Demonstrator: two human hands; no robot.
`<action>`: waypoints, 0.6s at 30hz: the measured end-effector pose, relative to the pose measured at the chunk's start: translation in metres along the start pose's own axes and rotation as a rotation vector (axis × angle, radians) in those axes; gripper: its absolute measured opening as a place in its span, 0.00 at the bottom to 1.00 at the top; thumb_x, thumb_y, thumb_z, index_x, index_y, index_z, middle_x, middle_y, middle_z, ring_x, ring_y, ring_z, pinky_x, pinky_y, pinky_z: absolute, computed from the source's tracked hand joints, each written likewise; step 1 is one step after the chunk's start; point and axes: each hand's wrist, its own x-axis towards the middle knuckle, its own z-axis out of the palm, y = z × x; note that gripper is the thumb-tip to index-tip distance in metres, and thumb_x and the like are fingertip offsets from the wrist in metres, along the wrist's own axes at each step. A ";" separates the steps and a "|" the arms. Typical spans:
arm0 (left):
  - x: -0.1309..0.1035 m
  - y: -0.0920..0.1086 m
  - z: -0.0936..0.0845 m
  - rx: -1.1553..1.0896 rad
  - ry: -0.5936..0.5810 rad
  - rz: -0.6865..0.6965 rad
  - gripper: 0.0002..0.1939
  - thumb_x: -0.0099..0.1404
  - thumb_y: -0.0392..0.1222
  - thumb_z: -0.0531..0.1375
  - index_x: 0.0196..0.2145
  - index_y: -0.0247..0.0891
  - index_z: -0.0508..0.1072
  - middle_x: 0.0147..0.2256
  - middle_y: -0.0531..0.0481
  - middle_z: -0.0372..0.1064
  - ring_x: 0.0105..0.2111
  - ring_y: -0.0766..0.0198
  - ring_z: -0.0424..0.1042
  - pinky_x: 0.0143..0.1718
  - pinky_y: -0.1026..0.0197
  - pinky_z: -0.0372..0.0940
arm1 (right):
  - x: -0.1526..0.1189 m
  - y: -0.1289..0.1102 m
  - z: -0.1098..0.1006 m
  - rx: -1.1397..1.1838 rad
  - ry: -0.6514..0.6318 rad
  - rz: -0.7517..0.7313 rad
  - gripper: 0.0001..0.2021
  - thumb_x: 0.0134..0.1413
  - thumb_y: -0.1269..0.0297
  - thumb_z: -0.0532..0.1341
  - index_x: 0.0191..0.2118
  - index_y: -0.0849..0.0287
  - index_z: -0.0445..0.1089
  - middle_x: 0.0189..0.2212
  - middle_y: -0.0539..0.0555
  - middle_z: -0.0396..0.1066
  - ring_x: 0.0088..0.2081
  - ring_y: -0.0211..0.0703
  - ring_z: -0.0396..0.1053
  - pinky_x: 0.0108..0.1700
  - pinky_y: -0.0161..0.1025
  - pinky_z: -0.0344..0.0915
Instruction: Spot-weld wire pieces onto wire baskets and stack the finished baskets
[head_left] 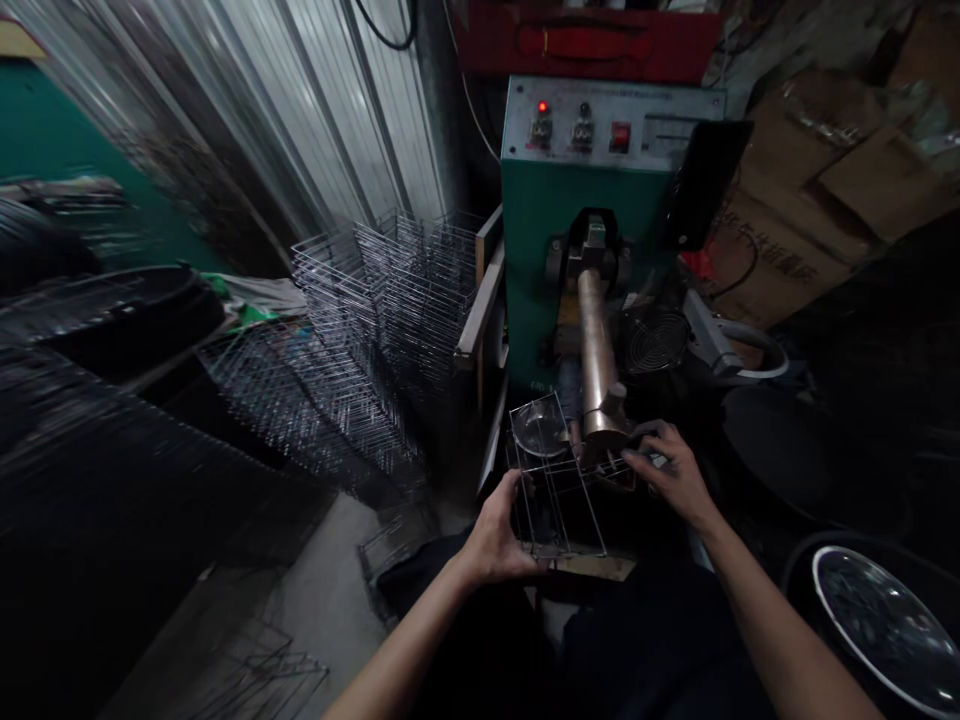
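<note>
A wire frame (559, 500) is held by my left hand (499, 535), whose fingers and thumb wrap its left side. My right hand (671, 470) is closed in a pinch beside the machine's lower tip, right of the frame; what its fingertips grip is too small to name. The copper-coloured cylinder (596, 350) of the green machine (532, 250) reaches down over the frame's far right corner. A small round metal dish (538, 428) shows behind the frame's wires.
Stacks of wire baskets (352, 340) stand at the left. A black fan (656, 342) and a grey clamp-like part (709, 335) sit right of the cylinder. Cardboard boxes (795, 220) are at the back right. A glossy round rimmed container (885, 630) is at the lower right.
</note>
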 end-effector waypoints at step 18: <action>0.019 0.011 -0.005 0.056 -0.022 -0.002 0.41 0.46 0.46 0.74 0.55 0.41 0.62 0.47 0.46 0.69 0.47 0.51 0.74 0.54 0.46 0.72 | 0.008 0.002 -0.001 0.008 0.018 0.004 0.24 0.61 0.40 0.65 0.24 0.55 0.69 0.39 0.55 0.71 0.45 0.52 0.68 0.48 0.48 0.60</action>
